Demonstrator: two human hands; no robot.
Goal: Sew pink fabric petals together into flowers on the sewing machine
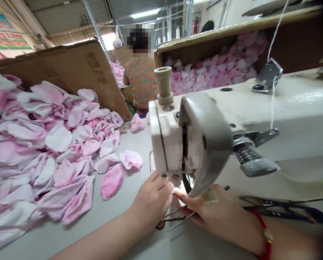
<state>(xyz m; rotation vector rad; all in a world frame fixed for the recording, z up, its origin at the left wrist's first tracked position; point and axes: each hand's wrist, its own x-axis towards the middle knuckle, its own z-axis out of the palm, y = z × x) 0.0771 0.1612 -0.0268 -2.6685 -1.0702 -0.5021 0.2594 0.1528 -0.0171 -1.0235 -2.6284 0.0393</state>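
Note:
A white industrial sewing machine [164, 141] stands before me, its needle area lit and partly hidden by the grey lever guard [218, 144]. Just in front of the needle, my left hand [154, 196] has its fingers curled together on a small pale pink fabric piece [174, 190]. Most of that piece is covered by fingers. From the other side my right hand [221, 213], with a red bracelet [265, 231] at the wrist, meets the same piece with closed fingertips. Thin metal rods [181, 220] lie below the hands.
A heap of pink and white fabric petals [58, 139] covers the table's left side, backed by cardboard [77, 68]. Several loose petals [112, 180] lie nearer the machine. Dark-handled scissors [293, 211] are at right. Behind, a person [142, 81] sits beside a petal-filled box [212, 66].

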